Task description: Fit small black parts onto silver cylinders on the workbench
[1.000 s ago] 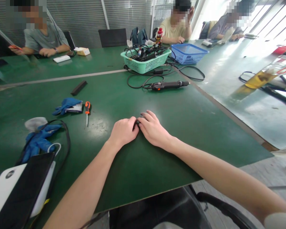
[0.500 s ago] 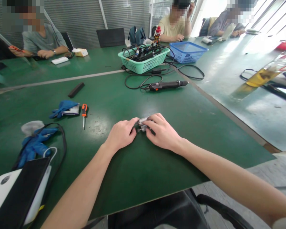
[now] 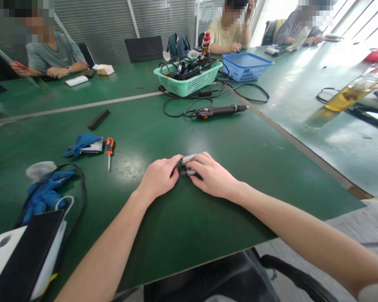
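Observation:
Both my hands rest together on the green table (image 3: 176, 226) near its middle. My left hand (image 3: 159, 178) is curled, its fingertips pinched against a small grey metal part (image 3: 188, 159). My right hand (image 3: 212, 176) is closed over the other end of the same part, and a second short silver piece (image 3: 190, 172) shows under its fingers. Most of the part is hidden between the two hands.
An orange-handled screwdriver (image 3: 108, 147) and blue gloves (image 3: 82, 143) lie to the left. A black cable, more blue gloves (image 3: 42, 193) and a white-and-black device (image 3: 15, 256) sit near left. A corded electric screwdriver (image 3: 220, 110), green basket (image 3: 189, 79) and blue basket (image 3: 247, 66) stand beyond. Three people sit at the far side.
The grey part, hidden under my hands a second ago, now shows between my fingers. My right hand has curled over it. The view has shifted slightly.

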The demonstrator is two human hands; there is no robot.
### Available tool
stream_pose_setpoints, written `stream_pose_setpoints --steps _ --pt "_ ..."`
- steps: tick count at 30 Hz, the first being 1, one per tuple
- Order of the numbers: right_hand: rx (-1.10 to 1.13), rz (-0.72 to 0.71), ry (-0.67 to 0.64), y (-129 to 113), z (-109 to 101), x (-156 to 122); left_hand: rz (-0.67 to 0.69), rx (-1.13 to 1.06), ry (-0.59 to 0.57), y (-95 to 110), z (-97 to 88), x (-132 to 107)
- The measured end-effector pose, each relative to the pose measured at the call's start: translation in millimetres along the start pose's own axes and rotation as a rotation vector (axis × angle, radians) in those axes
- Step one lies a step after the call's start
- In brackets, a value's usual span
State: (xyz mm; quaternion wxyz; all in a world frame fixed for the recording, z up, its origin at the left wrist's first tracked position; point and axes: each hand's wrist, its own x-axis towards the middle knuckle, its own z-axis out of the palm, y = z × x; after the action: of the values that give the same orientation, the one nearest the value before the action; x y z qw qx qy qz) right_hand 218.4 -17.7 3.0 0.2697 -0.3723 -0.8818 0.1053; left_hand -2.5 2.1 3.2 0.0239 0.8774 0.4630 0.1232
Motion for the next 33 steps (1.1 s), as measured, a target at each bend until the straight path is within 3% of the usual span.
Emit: stream_pose_setpoints --steps 9,17,33 --pt "0.052 -0.067 -0.057 -2.6 -3.8 -1.5 -0.009 -0.025 0.019 -0.2 0.5 -2.2" --pt "0.080 -0.034 -0.047 0.3 -3.0 -2.7 0.216 -0.051 -0.005 -0.8 1.6 -2.0" --pt "0.054 -0.017 -0.026 0.4 2.1 -2.7 0.240 -0.105 -0.009 6.8 -0.5 -5.5"
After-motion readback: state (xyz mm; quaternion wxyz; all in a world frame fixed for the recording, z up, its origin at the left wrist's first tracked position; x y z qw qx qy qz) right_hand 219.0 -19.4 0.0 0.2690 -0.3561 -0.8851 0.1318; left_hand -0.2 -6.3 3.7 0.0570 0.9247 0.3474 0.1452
